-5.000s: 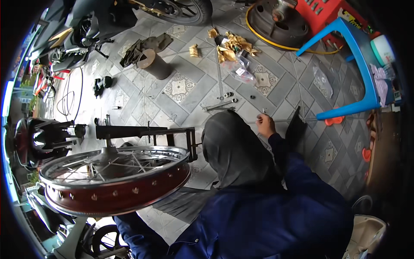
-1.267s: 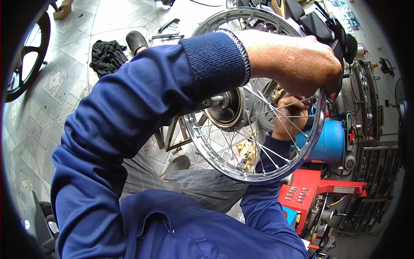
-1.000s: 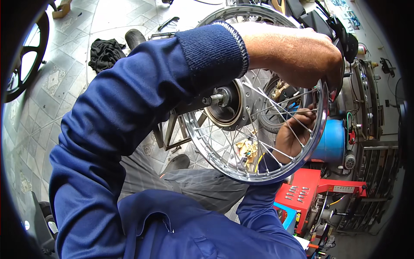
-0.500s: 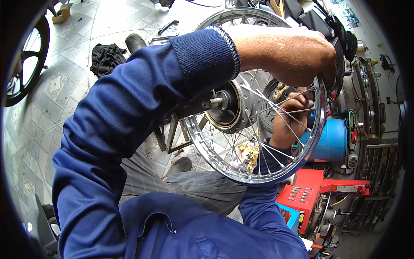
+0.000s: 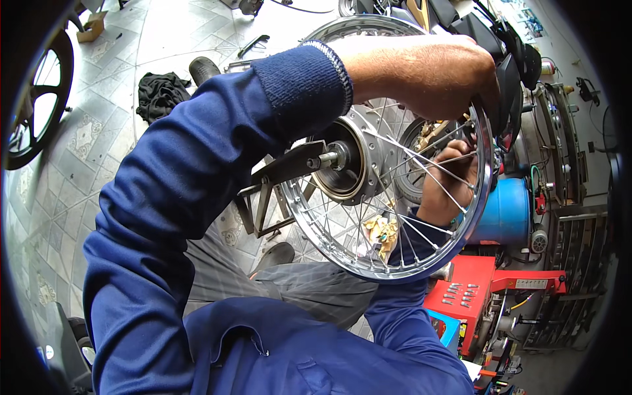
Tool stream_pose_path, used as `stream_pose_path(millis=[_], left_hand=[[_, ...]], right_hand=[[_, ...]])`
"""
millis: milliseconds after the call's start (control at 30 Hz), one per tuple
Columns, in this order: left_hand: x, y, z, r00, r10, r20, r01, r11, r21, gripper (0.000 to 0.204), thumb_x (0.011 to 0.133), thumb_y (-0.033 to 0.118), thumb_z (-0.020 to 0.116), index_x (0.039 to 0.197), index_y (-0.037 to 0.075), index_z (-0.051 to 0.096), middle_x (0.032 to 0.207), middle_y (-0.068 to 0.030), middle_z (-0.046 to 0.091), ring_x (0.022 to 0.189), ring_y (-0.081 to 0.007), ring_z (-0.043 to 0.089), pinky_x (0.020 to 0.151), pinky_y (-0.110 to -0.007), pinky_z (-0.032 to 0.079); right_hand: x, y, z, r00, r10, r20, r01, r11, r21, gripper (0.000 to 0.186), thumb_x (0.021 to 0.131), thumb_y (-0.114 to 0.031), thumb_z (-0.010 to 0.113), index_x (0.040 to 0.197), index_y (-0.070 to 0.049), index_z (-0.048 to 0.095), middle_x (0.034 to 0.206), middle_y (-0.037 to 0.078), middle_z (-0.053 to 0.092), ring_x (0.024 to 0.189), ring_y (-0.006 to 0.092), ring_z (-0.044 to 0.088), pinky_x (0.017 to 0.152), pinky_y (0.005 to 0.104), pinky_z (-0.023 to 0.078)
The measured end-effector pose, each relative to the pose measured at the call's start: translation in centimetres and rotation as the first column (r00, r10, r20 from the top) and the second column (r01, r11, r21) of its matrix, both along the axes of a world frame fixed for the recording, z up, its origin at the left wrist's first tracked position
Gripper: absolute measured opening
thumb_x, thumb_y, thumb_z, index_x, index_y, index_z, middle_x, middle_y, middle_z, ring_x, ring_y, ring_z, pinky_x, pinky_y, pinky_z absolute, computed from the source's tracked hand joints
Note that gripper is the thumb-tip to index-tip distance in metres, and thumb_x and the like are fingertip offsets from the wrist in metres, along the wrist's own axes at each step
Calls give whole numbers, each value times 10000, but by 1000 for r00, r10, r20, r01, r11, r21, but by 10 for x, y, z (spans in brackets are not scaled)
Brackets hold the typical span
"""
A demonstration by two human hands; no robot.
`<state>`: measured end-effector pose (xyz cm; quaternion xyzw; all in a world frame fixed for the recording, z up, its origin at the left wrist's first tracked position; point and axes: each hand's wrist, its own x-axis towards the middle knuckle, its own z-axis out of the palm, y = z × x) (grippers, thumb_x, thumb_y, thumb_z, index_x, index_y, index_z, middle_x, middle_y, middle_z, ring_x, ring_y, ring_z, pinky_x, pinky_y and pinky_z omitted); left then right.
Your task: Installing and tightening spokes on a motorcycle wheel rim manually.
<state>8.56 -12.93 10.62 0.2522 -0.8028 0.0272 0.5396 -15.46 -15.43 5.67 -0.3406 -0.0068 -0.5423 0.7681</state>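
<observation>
A chrome spoked wheel (image 5: 403,271) sits on a dark metal stand (image 5: 284,168), with its hub (image 5: 355,164) and axle at the middle. My left hand (image 5: 428,69) reaches across the top to the rim's right side, fingers curled down there; what they pinch is hidden. Behind the spokes, on the same side, my right hand (image 5: 444,184) has its palm up and fingers bent close to the inner rim, below the left one; whatever it holds is too small and shadowed to make out.
Black cloth (image 5: 161,95) and a black alloy wheel (image 5: 46,105) lie to the left. At right are a blue drum (image 5: 503,210), a red machine (image 5: 461,283) and metal racks (image 5: 573,263). Crumpled yellowish packaging (image 5: 382,232) shows through the spokes. Motorcycle parts (image 5: 477,33) crowd the top right.
The view has turned greatly since five seconds ago, and both hands are now at the wheel. Over the last second my left hand has shifted slightly left, my right fingers slightly upward.
</observation>
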Motion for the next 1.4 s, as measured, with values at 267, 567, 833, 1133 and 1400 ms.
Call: stream_pose_path(millis=[267,567,833,1133,1400], left_hand=[[1,-5,2,997,79,19,-78,997,-21,388,745,-43,609,1039,134,792,916,-144,756,892,-276,746,797,-400,599],[-39,52,-48,739,304,-601,-475,868,-145,276,699,-25,699,961,34,635,822,-119,630,741,-317,630,668,-388,496],[-52,44,-40,638,-76,-766,531,764,367,227,977,109,627,1104,-57,714,887,-138,750,742,-173,713,688,-299,571],[-57,50,-37,492,-75,-867,622,728,290,181,968,61,674,1048,-93,726,900,-137,758,762,-164,734,720,-263,611],[-70,44,-42,391,65,-918,350,912,213,104,893,-4,718,934,-99,725,802,-99,726,672,-122,673,634,-214,522]], right_hand=[[-19,14,-1,981,-196,16,196,977,-80,260,895,4,706,1128,101,644,1048,224,660,1014,273,635,794,303,589],[-29,6,-14,961,-267,73,257,959,119,242,895,-13,676,1090,121,630,1001,206,643,929,242,618,787,303,569],[-57,39,-13,913,-400,-84,394,916,-78,209,1035,-181,588,1069,2,682,1098,168,705,982,214,681,857,358,577],[-73,86,-14,749,-643,-158,635,765,-108,147,1027,-182,614,1118,-70,645,1142,196,684,897,211,680,786,305,572],[-53,74,-14,750,-649,-129,632,760,-147,165,1031,-150,596,1152,-55,657,1159,235,690,910,254,712,807,332,608]])
